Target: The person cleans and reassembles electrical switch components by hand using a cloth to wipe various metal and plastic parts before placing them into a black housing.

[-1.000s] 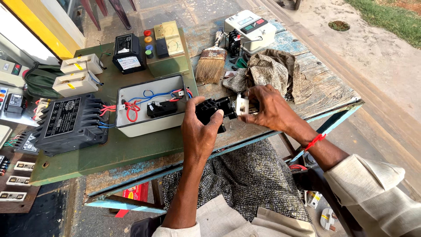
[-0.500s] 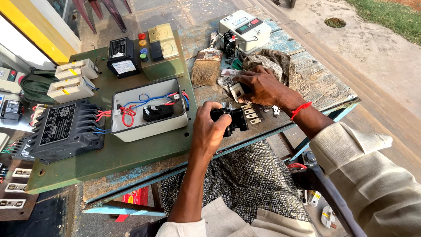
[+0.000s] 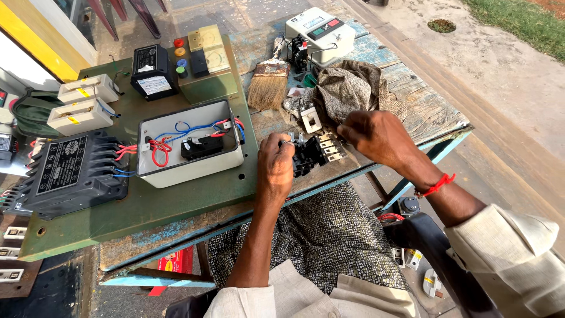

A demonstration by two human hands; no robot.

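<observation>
Currently black switch block [image 3: 309, 154] on worktop [image 3: 412, 112] edge, beside grey enclosure [image 3: 191, 144]. Left hand [image 3: 275, 168] clamped on its left end; right hand [image 3: 374, 134] curled just beside brass terminals, grip unclear. Rigid, light, likely brittle plastic; hold by body, not terminals.

The person wears a pale cream shirt with long, loose sleeves. The right sleeve [image 3: 506, 247] is pushed up to the elbow in soft folds, leaving the forearm bare. The left sleeve [image 3: 247, 303] is rolled higher, with a folded cuff at the bottom of the view. A thin red thread bracelet [image 3: 436, 185] circles the wrist just behind the right hand [image 3: 376, 135], its knotted ends sticking out. The left hand [image 3: 275, 171] is bare, with no ring or band. Over the lap, between the two sleeves, lies a dark wrap [image 3: 323, 235] with a fine pale pattern.
</observation>
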